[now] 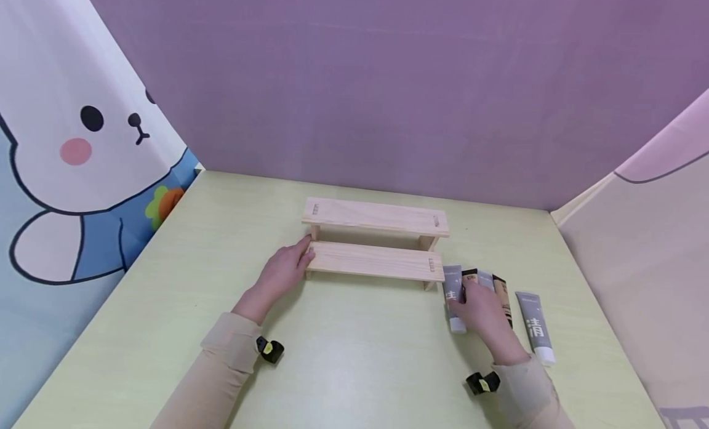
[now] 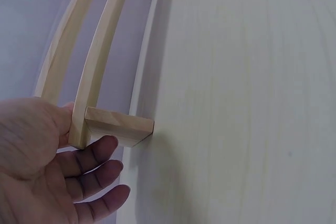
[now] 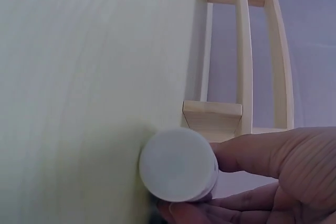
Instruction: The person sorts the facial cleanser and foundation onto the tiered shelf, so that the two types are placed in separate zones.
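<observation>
A two-step wooden shelf stands on the table. My left hand grips the left end of its lower step; in the left wrist view the thumb and index finger are at the board, with the other fingers curled loosely below. At the shelf's right end, my right hand pinches a grey tube with a white cap between thumb and fingers. Partly hidden behind that hand are a tan tube with a black end, another grey tube and one more dark-ended tube.
Apart from the row, to the right, lies one more grey tube with a white cap. A purple cloth hangs along the table's back edge. Printed cloths border the left and right sides of the pale table.
</observation>
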`<state>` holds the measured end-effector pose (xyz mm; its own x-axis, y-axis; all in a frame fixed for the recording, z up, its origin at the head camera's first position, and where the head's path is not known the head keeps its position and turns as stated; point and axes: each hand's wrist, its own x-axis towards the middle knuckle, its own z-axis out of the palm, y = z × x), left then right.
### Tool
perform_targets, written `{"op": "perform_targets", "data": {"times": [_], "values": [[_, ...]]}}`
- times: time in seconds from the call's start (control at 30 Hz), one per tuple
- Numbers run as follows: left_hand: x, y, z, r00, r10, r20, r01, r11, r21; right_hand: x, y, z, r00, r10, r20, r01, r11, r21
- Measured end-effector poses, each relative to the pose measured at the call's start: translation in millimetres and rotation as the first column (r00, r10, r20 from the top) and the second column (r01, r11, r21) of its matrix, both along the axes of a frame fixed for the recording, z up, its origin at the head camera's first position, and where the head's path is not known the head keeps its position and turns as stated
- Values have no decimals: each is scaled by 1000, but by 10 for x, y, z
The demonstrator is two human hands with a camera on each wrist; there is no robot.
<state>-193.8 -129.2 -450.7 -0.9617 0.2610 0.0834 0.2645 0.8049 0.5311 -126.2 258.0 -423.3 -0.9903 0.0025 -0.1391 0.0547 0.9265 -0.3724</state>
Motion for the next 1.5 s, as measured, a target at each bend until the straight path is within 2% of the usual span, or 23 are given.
{"op": "perform_targets", "data": {"times": [0.1, 0.23, 0.57, 1.03, 1.27, 1.5], "values": [[-3, 1, -10, 1000, 1, -3, -1, 1000, 2, 10, 37, -19, 999, 24, -47, -23, 1000, 8], [4, 6, -23, 1000, -1, 0, 1, 1000, 1, 30, 84, -39, 995, 15, -96, -13, 1000, 16], [29, 10, -12, 1000, 5, 14, -5, 1000, 8, 55, 151, 19, 991, -62, -120, 46, 989, -139], [30, -10, -12, 1000, 14, 21, -14, 1000, 16, 13, 148, 173, 976, -94, -197, 49, 974, -221], [26, -24, -35, 999, 17, 34, -18, 999, 33, -26, 123, 228, 955, -105, -276, 31, 965, -262], [25, -18, -51, 999, 22, 24, -23, 999, 47, -100, 44, 346, 934, -132, -331, 11, 939, -343]]}}
